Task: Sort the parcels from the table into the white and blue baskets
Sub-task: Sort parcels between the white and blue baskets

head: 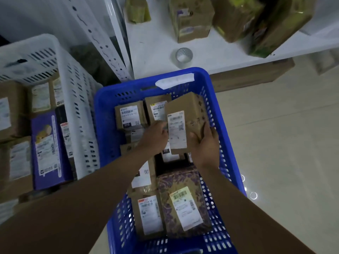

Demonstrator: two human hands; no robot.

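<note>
A brown cardboard parcel (pixel 185 114) with a white label is held over the far right of the blue basket (pixel 104 125). My right hand (pixel 206 143) grips its lower right corner. My left hand (pixel 155 138) holds its left edge, fingers curled against the label side. Under it lie several labelled brown parcels, among them a patterned purple one (pixel 181 182). The white basket (pixel 69 99) at left holds several boxes and a purple parcel (pixel 49 149). More brown parcels (pixel 192 19) stand on the white table (pixel 152 39) beyond.
A roll of clear tape (pixel 184 55) lies on the table near its front edge. A white perforated post (pixel 102 39) rises between the two baskets. Pale tiled floor (pixel 284 134) spreads out to the right of the blue basket.
</note>
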